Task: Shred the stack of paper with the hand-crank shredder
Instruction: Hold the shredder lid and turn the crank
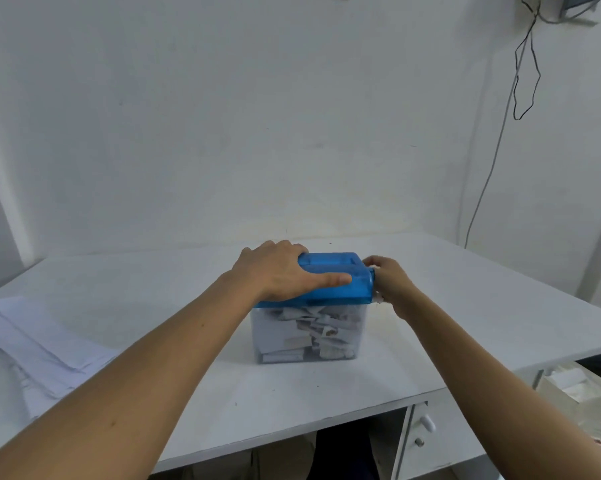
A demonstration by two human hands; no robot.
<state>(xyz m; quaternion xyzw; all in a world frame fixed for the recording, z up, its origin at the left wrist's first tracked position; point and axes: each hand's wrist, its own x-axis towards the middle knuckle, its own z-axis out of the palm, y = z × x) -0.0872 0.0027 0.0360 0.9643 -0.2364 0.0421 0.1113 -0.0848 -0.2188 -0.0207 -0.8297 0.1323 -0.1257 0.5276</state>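
**Shredder [356,289] held from above, right hand at its end**

The shredder stands on the white worktop [465,306]. Its blue top sits directly under the left hand [281,271] and just left of the right hand [392,282]. The left hand clasps the blue top: the palm lies on it, the fingers bend over the far edge and the thumb stretches along the near face. Below this hand, the clear bin [274,341] is packed with paper strips. The right hand touches the right end of the top with its fingers curled. I cannot tell what it grips, as the hand hides that spot. The stack of paper [39,337] lies flat on the worktop, well to the left of the left hand.
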